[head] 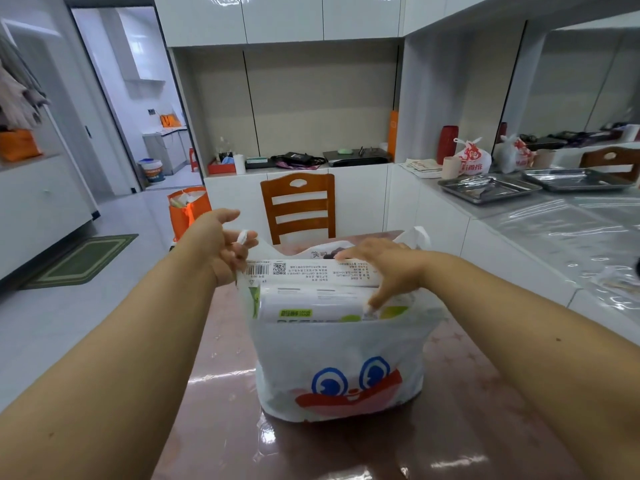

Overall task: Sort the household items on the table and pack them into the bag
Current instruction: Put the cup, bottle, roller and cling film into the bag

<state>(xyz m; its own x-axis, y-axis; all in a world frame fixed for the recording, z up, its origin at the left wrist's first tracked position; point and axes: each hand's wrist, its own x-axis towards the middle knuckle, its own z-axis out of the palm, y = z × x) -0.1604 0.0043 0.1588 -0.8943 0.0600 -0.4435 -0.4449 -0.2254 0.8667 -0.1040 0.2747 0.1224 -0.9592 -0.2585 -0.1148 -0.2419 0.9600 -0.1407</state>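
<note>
Lower packages [311, 306] hidden inside the bag [341, 344].

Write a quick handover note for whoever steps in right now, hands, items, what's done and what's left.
Left hand: gripping the left handle of the white bag, holding it open.
Right hand: pressing the tissue pack down into the bag.
The bag stands on the table, filled to the top with packs.
Done: no loose items visible on the table.
Left: seat the top pack, then gather both handles.

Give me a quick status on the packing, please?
Left hand gripping bag handle. Right hand pressing the top pack down. Bag full, upright on table. Nothing obstructing.
</note>
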